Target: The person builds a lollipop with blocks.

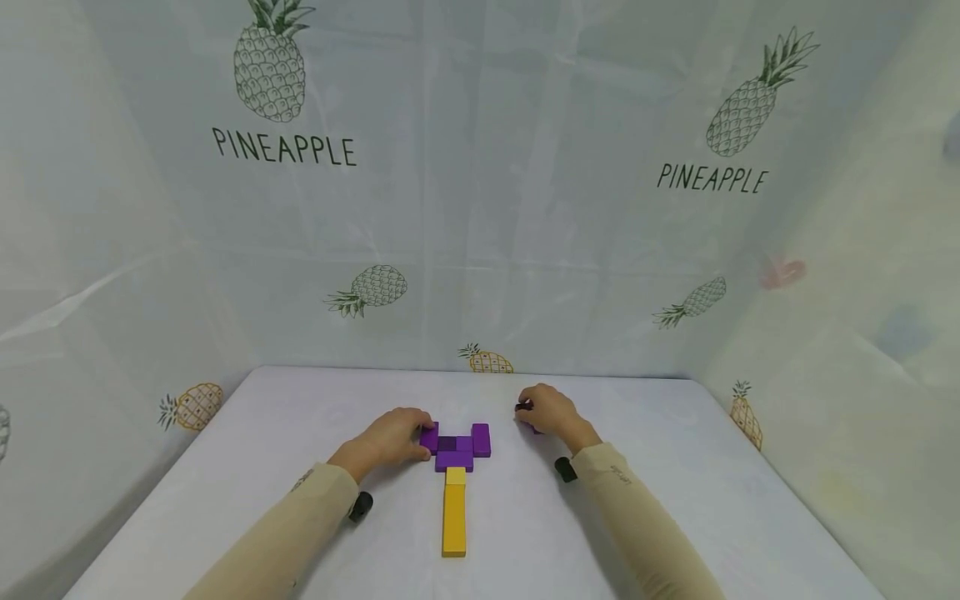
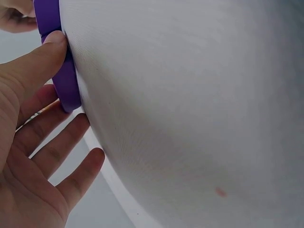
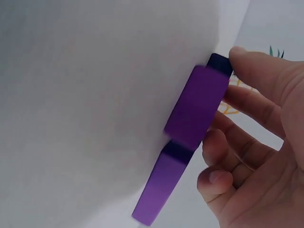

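My left hand (image 1: 386, 437) is at the left side of a flat figure of blocks, its thumb and index finger pinching the ends of an upright purple block (image 1: 430, 438). The left wrist view shows the thumb over a seam of this purple block (image 2: 69, 83), the other fingers spread. Farther right, my right hand (image 1: 551, 410) pinches a small dark purple block (image 3: 219, 63) between thumb and fingers. Beside that lie a wider purple block (image 3: 197, 107), a dark piece (image 3: 178, 150) and a lighter purple block (image 3: 163, 187). The right hand mostly hides these in the head view.
In the figure, a purple block (image 1: 481, 440) stands on the right, a crosswise purple block (image 1: 453, 461) below, and a long yellow block (image 1: 453, 521) runs toward me. A white table (image 1: 375, 567) carries everything. A pineapple-print curtain (image 1: 480, 208) hangs behind its far edge.
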The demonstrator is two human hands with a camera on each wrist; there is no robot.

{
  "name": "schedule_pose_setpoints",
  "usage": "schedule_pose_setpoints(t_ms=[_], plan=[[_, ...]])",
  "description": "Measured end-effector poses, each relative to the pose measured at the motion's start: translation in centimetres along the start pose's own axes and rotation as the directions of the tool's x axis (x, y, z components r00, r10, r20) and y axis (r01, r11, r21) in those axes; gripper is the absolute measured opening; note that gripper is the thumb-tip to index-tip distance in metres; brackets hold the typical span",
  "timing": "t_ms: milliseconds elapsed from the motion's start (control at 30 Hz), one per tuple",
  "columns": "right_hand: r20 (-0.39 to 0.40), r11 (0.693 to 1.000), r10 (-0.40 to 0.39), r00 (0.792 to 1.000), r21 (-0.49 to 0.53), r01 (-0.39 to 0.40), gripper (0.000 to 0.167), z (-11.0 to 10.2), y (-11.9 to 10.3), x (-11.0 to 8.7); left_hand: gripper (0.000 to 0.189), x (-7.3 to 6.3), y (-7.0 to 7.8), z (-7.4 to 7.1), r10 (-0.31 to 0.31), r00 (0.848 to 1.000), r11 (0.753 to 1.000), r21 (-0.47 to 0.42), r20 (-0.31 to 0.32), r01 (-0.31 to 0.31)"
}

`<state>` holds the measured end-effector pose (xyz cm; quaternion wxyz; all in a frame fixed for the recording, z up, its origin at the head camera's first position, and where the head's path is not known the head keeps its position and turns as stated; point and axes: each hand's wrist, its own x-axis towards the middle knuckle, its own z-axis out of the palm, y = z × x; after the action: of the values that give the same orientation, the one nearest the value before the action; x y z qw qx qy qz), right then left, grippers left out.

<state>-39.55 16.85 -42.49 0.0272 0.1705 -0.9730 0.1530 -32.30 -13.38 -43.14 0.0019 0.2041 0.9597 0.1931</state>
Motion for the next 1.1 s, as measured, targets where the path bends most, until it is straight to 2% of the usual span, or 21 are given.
schedule_pose_setpoints(t_ms=[200, 400, 633, 867, 1100], plan=[[0.029, 0.998, -0.054, 0.998, 0.013, 0.054, 0.032, 0.2, -0.7, 0.1, 0.046, 0.0, 0.1, 0.0, -0.015, 1.0, 1.0, 0.004, 0.006, 0.015], [0.06, 0.997, -0.068, 0.996, 0.05, 0.065, 0.034, -0.2, -0.8, -0.2, 0.046, 0.1, 0.0, 0.0, -0.01, 1.0, 1.0, 0.006, 0.001, 0.01], [0.049, 0.988, -0.138, 0.989, 0.072, 0.135, 0.03, 0.1, -0.8, 0.0, 0.046, 0.1, 0.1, 0.0, -0.015, 1.0, 1.0, 0.004, 0.006, 0.015], [0.061, 0.988, -0.133, 0.989, 0.093, 0.127, 0.029, 0.2, -2.0, 0.1, 0.046, 0.2, 0.0, 0.0, -0.012, 1.0, 1.0, -0.002, 0.014, 0.012], [0.018, 0.965, -0.239, 0.971, 0.114, 0.235, 0.028, 0.2, -3.7, 0.4, 0.046, 0.2, 0.0, 0.1, -0.009, 1.0, 1.0, 0.011, 0.011, 0.008]])
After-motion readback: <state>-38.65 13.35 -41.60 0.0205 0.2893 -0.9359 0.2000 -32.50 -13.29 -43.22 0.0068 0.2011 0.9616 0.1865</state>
